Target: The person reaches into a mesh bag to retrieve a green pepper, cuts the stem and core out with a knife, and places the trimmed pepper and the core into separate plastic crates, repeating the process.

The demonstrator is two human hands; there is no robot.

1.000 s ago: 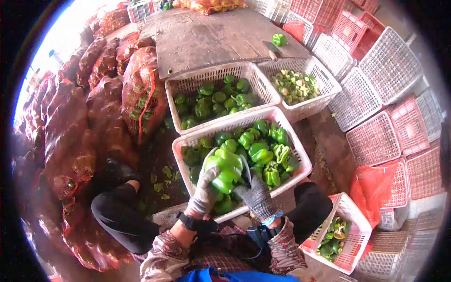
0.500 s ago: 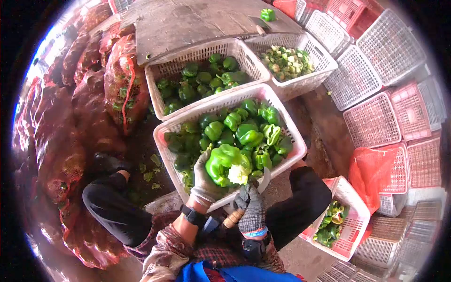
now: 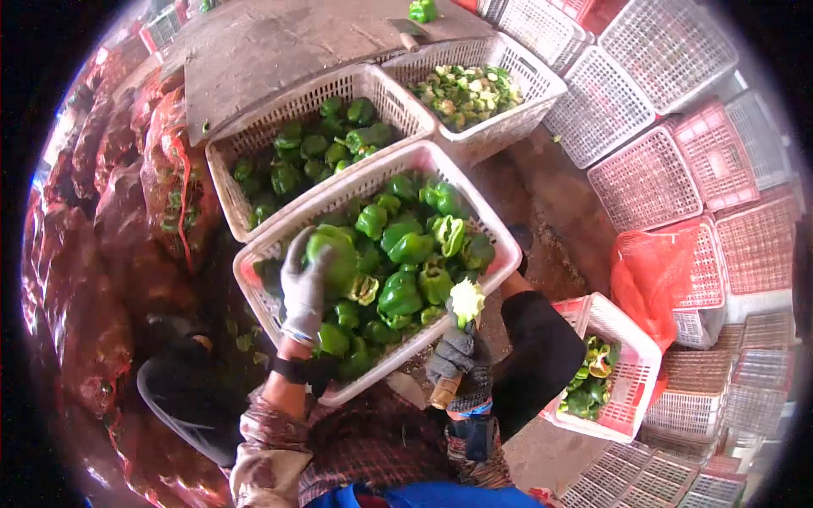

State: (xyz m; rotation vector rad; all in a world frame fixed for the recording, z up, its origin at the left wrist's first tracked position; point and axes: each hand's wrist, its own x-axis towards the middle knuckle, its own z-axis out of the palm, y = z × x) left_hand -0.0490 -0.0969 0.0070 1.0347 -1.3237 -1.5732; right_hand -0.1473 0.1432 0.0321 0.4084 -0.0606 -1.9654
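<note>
My left hand (image 3: 303, 288), in a light glove, is closed round a large green pepper (image 3: 334, 261) over the left part of the near crate (image 3: 377, 379). That white crate is full of green peppers. At the crate's right front, my right hand (image 3: 460, 362), in a dark grey glove, grips a wooden handle (image 3: 445, 391). A pale cut pepper core (image 3: 467, 302) stands at its fingertips. The tool's blade cannot be made out.
Behind are a crate of peppers (image 3: 222, 161) and a crate of pale cores (image 3: 542, 91). A wooden board (image 3: 279, 51) lies beyond. Red mesh sacks (image 3: 140, 229) line the left. A crate with pepper scraps (image 3: 633, 385) and stacked crates (image 3: 648, 178) stand right.
The core has come away from the large pepper. My left hand has moved left and up with the pepper, my right hand slightly right with the core. The whole view has shifted.
</note>
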